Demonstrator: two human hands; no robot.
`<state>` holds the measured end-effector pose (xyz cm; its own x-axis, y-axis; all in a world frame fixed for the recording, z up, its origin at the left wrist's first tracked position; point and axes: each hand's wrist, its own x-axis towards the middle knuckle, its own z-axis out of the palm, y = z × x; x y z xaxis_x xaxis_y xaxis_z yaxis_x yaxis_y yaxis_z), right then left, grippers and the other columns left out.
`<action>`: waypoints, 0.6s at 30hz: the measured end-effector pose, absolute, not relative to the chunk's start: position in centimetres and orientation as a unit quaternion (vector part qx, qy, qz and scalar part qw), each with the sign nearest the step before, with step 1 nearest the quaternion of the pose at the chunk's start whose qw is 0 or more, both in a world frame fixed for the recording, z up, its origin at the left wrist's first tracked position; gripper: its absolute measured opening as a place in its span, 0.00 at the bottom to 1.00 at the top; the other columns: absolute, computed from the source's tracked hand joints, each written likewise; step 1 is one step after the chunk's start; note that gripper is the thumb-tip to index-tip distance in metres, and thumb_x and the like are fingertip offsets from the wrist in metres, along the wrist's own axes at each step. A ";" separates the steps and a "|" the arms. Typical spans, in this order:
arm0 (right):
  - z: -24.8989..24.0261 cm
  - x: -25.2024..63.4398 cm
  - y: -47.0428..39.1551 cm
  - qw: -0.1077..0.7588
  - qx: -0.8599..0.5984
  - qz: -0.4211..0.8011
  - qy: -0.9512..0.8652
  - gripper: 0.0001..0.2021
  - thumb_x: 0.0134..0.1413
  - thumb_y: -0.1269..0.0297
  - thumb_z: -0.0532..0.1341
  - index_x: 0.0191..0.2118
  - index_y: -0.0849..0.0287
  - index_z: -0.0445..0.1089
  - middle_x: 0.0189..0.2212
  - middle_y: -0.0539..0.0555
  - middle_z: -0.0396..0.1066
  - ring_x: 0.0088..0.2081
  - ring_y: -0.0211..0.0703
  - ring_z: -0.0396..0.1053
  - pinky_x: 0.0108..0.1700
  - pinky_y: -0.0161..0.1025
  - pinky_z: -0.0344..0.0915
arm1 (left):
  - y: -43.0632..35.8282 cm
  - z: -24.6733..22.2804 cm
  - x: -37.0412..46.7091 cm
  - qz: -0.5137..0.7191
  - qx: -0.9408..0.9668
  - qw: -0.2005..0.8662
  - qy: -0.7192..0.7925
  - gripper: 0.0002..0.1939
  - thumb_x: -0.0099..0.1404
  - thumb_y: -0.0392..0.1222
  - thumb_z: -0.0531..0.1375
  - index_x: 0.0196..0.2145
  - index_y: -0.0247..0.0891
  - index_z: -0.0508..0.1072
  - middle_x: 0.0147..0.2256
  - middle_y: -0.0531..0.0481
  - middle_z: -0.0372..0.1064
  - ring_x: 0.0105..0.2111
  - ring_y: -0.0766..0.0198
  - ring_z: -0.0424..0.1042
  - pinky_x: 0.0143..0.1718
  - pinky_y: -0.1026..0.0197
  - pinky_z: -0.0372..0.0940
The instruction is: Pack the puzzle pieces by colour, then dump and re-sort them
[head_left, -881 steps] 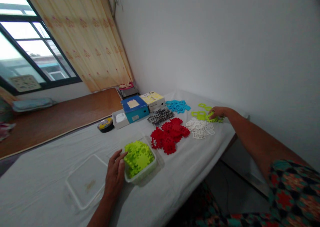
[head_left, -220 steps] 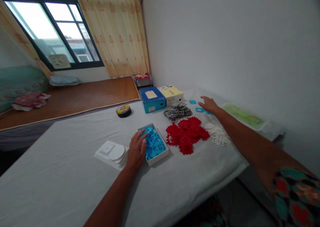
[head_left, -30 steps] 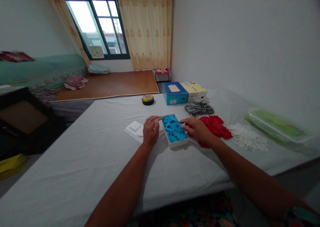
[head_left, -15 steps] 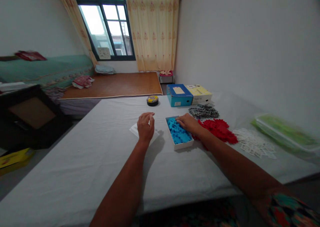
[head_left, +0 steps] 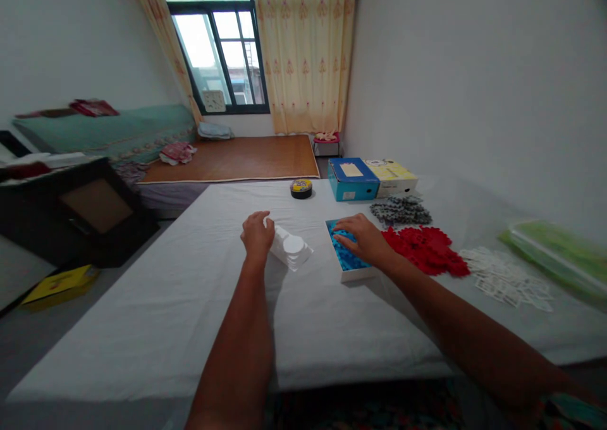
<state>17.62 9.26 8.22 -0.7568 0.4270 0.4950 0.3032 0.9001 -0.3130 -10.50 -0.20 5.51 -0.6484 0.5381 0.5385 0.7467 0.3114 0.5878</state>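
My left hand (head_left: 257, 233) is just left of a clear sheet with round white pieces (head_left: 294, 246) on the white-covered table. Its fingers are curled together, and anything between them is too small to make out. Over the white-rimmed box (head_left: 359, 274) of small blue pieces (head_left: 348, 257) hovers my right hand (head_left: 359, 233), fingers apart and nothing visible in them. A heap of red pieces (head_left: 429, 251) lies right of the box, partly behind my right forearm.
A round black-and-yellow tin (head_left: 301, 190) stands farther back. Behind the heaps are a blue box (head_left: 353, 180) and a yellow box (head_left: 391, 177). Grey pieces (head_left: 401, 211), white pieces (head_left: 507, 277) and a green plastic package (head_left: 554, 246) lie on the right.
The view has swung left. My left hand has moved left, off the clear sheet, uncovering it. My right hand has lifted from the blue pieces and its fingers have spread.
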 end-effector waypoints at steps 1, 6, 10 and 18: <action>8.6 17.2 8.4 0.298 -0.192 0.112 -0.928 0.10 0.60 0.61 0.60 0.45 0.55 0.75 0.45 0.57 0.75 0.48 0.50 0.68 0.52 0.49 0.62 | -0.2 5.1 -11.3 -0.428 -0.383 0.100 -0.812 0.12 0.61 0.38 0.57 0.42 0.41 0.76 0.48 0.41 0.71 0.50 0.47 0.68 0.51 0.41 0.63; 8.8 11.7 3.0 0.220 -0.150 0.120 -0.956 0.18 0.59 0.60 0.61 0.53 0.60 0.69 0.50 0.62 0.71 0.51 0.53 0.65 0.54 0.49 0.62 | 0.1 4.2 -13.3 -0.467 -0.363 0.090 -0.801 0.13 0.62 0.37 0.55 0.43 0.40 0.75 0.48 0.41 0.71 0.52 0.51 0.67 0.56 0.46 0.62; 7.5 6.7 1.0 0.128 -0.251 0.082 -0.956 0.23 0.59 0.55 0.60 0.57 0.62 0.65 0.52 0.68 0.67 0.52 0.60 0.63 0.50 0.53 0.63 | 0.2 4.3 -13.7 -0.512 -0.363 0.133 -0.767 0.15 0.61 0.34 0.53 0.42 0.38 0.74 0.47 0.42 0.72 0.52 0.55 0.67 0.59 0.50 0.60; 9.0 8.8 0.9 0.120 -0.250 0.104 -0.955 0.26 0.50 0.52 0.65 0.56 0.51 0.67 0.48 0.60 0.65 0.51 0.54 0.61 0.50 0.47 0.62 | 0.0 4.6 -14.8 -0.598 -0.309 0.192 -0.714 0.16 0.59 0.31 0.52 0.40 0.35 0.75 0.44 0.42 0.73 0.51 0.56 0.68 0.58 0.52 0.60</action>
